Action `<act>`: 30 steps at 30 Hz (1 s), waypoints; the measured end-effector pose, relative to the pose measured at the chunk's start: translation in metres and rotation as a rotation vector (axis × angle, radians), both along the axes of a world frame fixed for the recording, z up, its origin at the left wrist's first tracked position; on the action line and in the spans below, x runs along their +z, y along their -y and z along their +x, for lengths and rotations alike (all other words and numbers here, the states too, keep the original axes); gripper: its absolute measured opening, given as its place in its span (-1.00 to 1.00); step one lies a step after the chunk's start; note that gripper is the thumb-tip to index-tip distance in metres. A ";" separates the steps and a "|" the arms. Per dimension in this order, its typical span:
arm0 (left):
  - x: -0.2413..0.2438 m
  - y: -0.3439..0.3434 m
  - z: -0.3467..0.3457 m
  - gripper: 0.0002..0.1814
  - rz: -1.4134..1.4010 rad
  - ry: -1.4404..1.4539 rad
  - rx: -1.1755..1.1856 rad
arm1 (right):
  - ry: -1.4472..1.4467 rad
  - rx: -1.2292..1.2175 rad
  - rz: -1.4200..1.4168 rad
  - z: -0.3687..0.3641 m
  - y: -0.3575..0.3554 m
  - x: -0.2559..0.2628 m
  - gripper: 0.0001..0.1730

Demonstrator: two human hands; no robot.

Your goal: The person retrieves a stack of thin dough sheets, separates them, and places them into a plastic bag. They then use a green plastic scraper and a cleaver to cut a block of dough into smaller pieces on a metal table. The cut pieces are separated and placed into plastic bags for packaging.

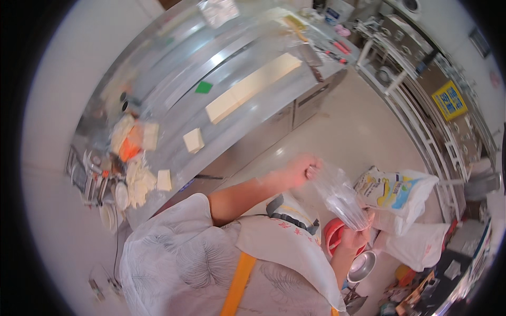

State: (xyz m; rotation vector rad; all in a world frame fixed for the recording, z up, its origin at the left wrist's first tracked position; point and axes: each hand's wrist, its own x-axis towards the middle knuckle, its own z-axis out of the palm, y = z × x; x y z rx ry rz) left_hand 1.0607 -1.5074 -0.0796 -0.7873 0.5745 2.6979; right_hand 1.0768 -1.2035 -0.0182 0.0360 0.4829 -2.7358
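A clear plastic bag (338, 193) stretches between my two hands over the floor, away from the table. My left hand (304, 170) is closed around its upper end, slightly blurred. The lower end of the bag is in my right hand (356, 235), held above a red plastic bucket (332, 233). Beside that bucket stands a metal bowl (362, 265). On the steel worktable (170, 130) lie a long pale-yellow slab (253, 89) and a small pale block (193, 140), both apart from my hands.
Printed white sacks (395, 189) stand on the floor at right, near a white rack (399, 81). A green square (203, 87) lies on the worktable. Pale scraps (139, 183) and a scale-like device (97, 181) sit at its left end, red-handled tools (336, 55) at its far end.
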 end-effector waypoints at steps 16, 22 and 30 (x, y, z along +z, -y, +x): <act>0.026 0.113 0.022 -0.60 -1.370 -0.459 -0.468 | -0.904 0.234 1.771 -0.114 0.159 -0.028 -0.66; -0.054 0.086 -0.036 -0.95 -1.018 -0.080 -0.136 | -0.505 -0.152 1.870 -0.055 0.101 -0.042 -0.71; -0.015 0.018 -0.075 -0.91 -0.669 -0.010 -0.407 | -0.132 -0.209 1.442 -0.001 0.044 -0.030 -0.61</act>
